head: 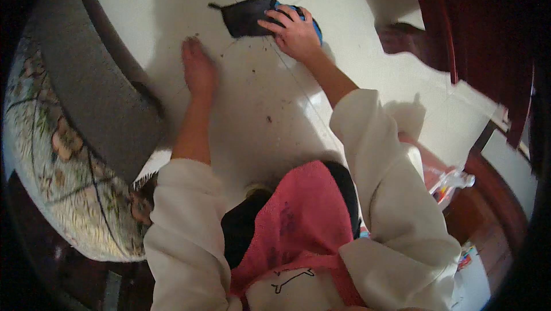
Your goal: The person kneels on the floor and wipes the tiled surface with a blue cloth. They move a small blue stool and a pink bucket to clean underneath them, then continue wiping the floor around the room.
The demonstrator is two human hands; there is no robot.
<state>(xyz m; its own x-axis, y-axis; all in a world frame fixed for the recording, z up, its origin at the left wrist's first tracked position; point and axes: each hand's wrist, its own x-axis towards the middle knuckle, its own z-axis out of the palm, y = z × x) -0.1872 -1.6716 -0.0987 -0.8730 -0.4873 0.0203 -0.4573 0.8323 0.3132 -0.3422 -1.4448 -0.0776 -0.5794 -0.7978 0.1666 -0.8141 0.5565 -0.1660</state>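
My right hand (pixel 297 33) lies over the blue end of a black-and-blue item (pixel 247 16), gripping it with spread fingers. A small loop sticks out from the item's black end; its exact kind is unclear. To the left, my left hand (pixel 199 68) is stretched low over the pale tiled floor (pixel 241 108), slightly blurred and with nothing in it. Dark crumbs (pixel 269 119) are scattered on the tiles between my arms, with more just below the item.
A grey sofa-like base (pixel 103 78) with a flower-patterned quilted cover (pixel 82 177) curves along the left. Dark red wooden furniture (pixel 486 31) stands at the right. Clear plastic packaging (pixel 452 182) lies at lower right. A pink apron (pixel 305 207) covers my lap.
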